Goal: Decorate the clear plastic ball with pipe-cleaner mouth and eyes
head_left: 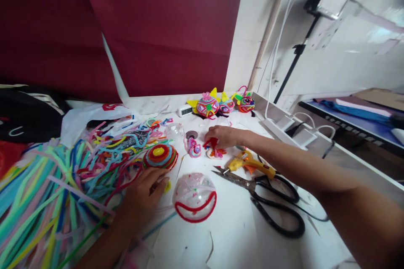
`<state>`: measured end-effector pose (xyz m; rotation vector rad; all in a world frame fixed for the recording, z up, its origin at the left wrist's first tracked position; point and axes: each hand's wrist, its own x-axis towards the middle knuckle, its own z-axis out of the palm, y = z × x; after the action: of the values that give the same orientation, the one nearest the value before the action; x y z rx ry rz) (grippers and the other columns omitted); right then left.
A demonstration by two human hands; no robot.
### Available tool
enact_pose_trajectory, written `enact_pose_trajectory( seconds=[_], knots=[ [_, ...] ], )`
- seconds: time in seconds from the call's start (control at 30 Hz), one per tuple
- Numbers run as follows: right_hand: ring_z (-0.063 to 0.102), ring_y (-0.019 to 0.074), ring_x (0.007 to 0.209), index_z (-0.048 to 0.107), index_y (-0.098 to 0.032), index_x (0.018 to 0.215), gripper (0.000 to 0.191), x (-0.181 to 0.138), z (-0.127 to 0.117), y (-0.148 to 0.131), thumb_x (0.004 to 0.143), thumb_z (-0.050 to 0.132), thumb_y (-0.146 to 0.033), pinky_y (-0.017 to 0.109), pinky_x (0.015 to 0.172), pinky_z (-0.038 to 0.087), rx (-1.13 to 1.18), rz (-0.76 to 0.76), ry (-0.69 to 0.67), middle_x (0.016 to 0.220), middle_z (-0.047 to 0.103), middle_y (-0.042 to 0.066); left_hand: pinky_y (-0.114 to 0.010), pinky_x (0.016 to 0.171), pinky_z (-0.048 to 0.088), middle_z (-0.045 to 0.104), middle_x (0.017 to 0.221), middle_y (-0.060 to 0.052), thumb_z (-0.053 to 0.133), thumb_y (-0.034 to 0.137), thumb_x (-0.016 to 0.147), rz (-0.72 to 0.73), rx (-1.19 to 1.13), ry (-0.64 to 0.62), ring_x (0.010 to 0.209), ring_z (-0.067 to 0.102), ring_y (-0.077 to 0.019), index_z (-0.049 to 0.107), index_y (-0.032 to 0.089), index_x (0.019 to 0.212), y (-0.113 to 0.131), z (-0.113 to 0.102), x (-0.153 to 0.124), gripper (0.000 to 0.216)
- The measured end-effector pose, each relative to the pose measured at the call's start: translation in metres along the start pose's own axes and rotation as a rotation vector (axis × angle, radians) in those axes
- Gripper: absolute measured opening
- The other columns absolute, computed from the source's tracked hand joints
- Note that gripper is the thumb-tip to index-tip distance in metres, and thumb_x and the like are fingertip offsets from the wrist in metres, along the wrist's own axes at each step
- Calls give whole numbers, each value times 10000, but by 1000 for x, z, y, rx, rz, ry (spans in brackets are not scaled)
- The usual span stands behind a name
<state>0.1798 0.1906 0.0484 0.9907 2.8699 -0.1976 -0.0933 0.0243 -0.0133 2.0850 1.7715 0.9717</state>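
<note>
My left hand rests beside a striped pipe-cleaner dome with a yellow centre. Its fingers are loosely bent and apart, with a small yellow piece near the tips. Farther back, my right hand reaches down with its fingers closed on a red fuzzy piece, among other small coloured pieces. In front of me, between the hands, lies a clear plastic ball half carrying a red pipe-cleaner outline shaped like a smile. A small pink coil ornament sits just left of my right hand.
Black-handled scissors and a yellow glue gun lie beneath my right forearm. Loose pipe cleaners pile up at left. Finished fuzzy figures and a small digital display stand at the back. Chargers and cables line the right.
</note>
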Motion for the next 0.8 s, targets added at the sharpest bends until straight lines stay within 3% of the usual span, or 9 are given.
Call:
enact_pose_trajectory(
  seconds=[0.17,0.23,0.4,0.53,0.8],
  knots=[
    [634,241,952,685,-113,1094,285,-5,-2,-4,821,608,-100,280,764,451,-44,31,68,1069,643,152,-385,946,484,691,1047,-67,448,384,910,55,124,199,999,644,-244,670,213,1008,6,-17,8,297],
    [633,222,949,678,-120,1090,244,-6,-4,-12,860,599,-147,271,784,450,-27,1,95,1084,638,140,-413,977,466,638,1165,-107,466,397,895,62,202,191,1072,613,-272,637,184,1124,8,-24,17,356],
    [631,208,956,675,-119,1073,224,-6,-4,-32,856,619,-133,267,808,449,49,-112,152,1072,644,132,-463,1104,342,466,1433,-164,666,423,732,85,391,-104,1340,414,-339,435,149,1395,7,-23,43,754],
    [633,203,911,680,-109,1056,229,-11,-3,-38,835,623,-100,278,797,455,117,-168,200,1051,658,131,-444,1116,317,412,1481,-170,681,366,688,42,448,-336,1379,365,-339,384,152,1446,2,-20,60,842],
    [644,199,917,702,-117,1025,244,-25,-7,-41,808,611,-56,269,811,464,205,-176,223,1034,684,113,-385,1004,422,526,1386,-129,668,391,652,-66,419,-396,1247,518,-334,380,203,1460,-3,-37,84,878]
  ],
)
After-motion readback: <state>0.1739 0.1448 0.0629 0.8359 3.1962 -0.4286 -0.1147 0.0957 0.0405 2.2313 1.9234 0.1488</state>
